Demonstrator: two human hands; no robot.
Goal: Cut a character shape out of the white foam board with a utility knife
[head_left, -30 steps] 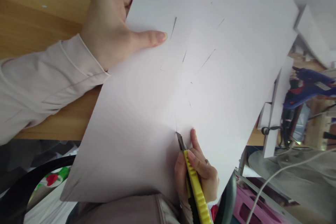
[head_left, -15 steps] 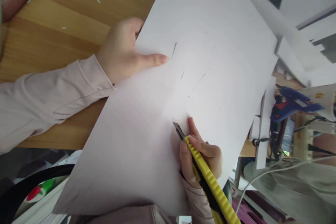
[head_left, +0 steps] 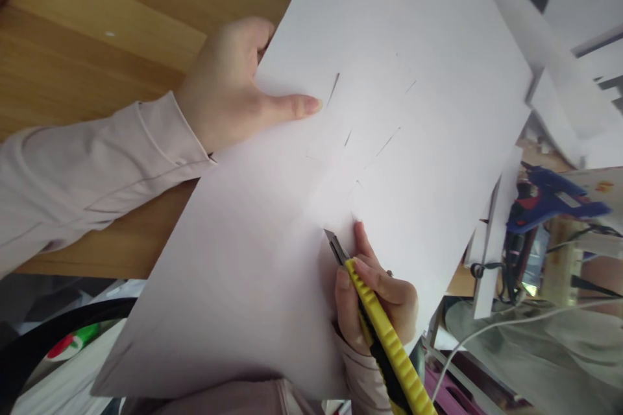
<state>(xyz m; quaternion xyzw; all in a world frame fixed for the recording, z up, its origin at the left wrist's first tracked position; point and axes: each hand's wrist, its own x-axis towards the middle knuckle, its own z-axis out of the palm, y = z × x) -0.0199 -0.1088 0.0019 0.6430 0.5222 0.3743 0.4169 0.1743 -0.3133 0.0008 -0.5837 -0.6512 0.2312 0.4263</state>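
Note:
A large white sheet (head_left: 253, 285), stiff like board, lies tilted across the wooden table and reaches past its front edge. My left hand (head_left: 243, 87) grips its left edge, thumb flat on top and fingers hidden beneath. In my right hand (head_left: 379, 305) is a yellow and black utility knife (head_left: 389, 343), its blade extended. The blade tip is at the sheet's surface near the middle; whether it has pierced it I cannot tell. Several short thin slits or lines mark the sheet above the knife, one of them close to my left thumb.
Small white scraps dot the wooden tabletop (head_left: 146, 6) at left. A blue glue gun (head_left: 555, 198) lies to the right among cords and white strips. More cut white pieces (head_left: 584, 6) are at upper right. A white cable (head_left: 506, 318) runs at lower right.
The view has shifted slightly, so the sheet's upper part and the things on the right appear further right. Both hands keep their holds, and the knife tip stays near the same spot.

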